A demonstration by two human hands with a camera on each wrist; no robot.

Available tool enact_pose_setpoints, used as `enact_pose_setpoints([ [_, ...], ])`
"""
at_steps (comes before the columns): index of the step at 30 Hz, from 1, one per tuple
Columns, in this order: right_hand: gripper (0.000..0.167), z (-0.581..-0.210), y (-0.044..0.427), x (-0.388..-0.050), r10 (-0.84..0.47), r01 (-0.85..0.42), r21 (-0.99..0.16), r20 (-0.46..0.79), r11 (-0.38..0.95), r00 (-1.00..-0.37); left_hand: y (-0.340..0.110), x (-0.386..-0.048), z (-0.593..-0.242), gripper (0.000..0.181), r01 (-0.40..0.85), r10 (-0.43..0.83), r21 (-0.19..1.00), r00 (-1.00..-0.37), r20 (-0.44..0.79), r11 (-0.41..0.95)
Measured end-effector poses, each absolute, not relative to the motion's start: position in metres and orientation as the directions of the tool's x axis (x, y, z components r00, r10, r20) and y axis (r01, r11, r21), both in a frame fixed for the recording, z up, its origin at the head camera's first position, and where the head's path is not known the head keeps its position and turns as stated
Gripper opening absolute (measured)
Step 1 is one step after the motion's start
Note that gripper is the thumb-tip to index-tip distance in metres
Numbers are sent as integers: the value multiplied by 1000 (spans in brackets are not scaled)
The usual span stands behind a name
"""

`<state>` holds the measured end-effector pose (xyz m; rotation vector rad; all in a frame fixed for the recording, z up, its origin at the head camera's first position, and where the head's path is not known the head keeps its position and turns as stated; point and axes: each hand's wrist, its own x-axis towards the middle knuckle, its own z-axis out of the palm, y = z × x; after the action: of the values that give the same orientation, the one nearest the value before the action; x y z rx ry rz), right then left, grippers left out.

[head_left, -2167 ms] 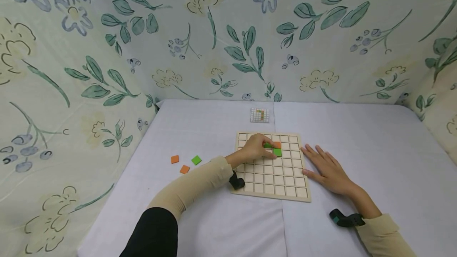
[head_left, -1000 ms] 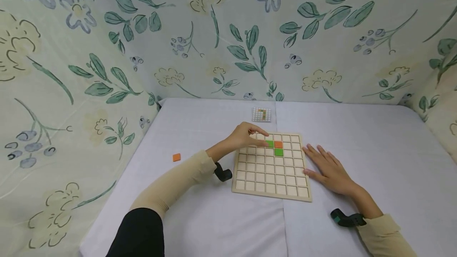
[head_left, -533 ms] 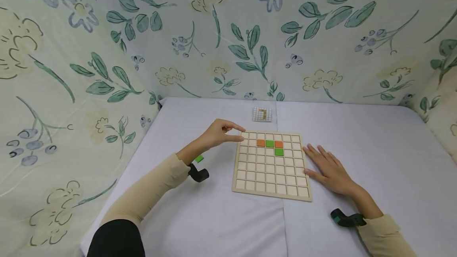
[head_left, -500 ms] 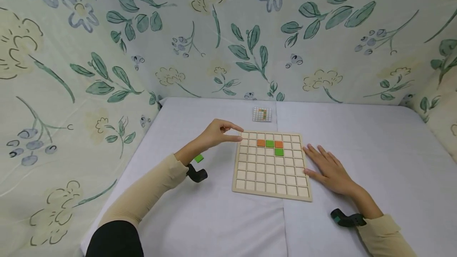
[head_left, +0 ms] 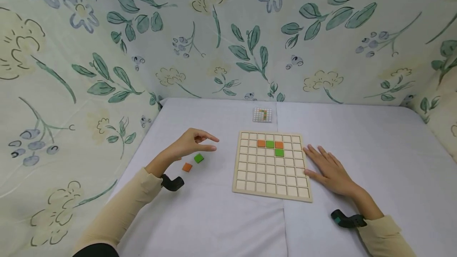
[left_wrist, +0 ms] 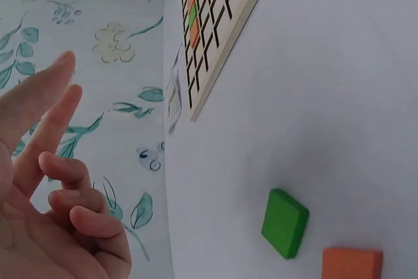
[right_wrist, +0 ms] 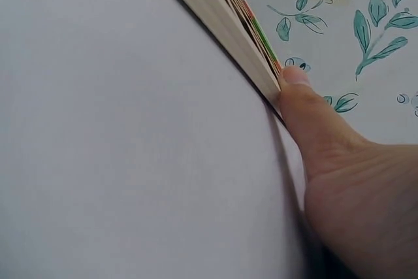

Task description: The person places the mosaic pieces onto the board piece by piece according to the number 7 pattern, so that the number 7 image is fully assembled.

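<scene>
My left hand [head_left: 187,144] hovers left of the board, thumb and forefinger extended and apart, nothing between them; in the left wrist view the other fingers of this hand [left_wrist: 55,168] are bent. Just below it lie a green tile [head_left: 198,158] and an orange tile [head_left: 187,167]; another orange tile is mostly hidden behind the hand. My right hand [head_left: 330,171] lies flat, its fingertips touching the right edge of the wooden grid board [head_left: 270,197]. Across one row of the board sit orange [head_left: 261,143], green [head_left: 269,144] and orange [head_left: 279,144] tiles, with a green tile [head_left: 279,152] below the rightmost.
A small card with a coloured grid pattern [head_left: 262,115] lies behind the board on the white cloth [head_left: 214,217]. Floral fabric [head_left: 214,58] hangs behind and at both sides of the table. Black devices are strapped at both wrists.
My left hand has moved from the board leftward to beside the loose tiles, having let go of an orange tile now in the row. My right hand stays at the board's edge.
</scene>
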<state>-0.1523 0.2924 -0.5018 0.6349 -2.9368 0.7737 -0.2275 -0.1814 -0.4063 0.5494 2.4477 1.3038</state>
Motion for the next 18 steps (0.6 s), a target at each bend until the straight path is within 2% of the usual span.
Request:
enact_pose_setpoints([
  [12,76,-503,291,-152,-371,-394,-457,145,797,-917,-250,-220,-428,37,174,561,855,-813,-154,488],
  [18,76,-504,291,-153,-371,-394,-451,144,801,-918,-273,-220,-445,38,211,587,855,-799,-128,474],
])
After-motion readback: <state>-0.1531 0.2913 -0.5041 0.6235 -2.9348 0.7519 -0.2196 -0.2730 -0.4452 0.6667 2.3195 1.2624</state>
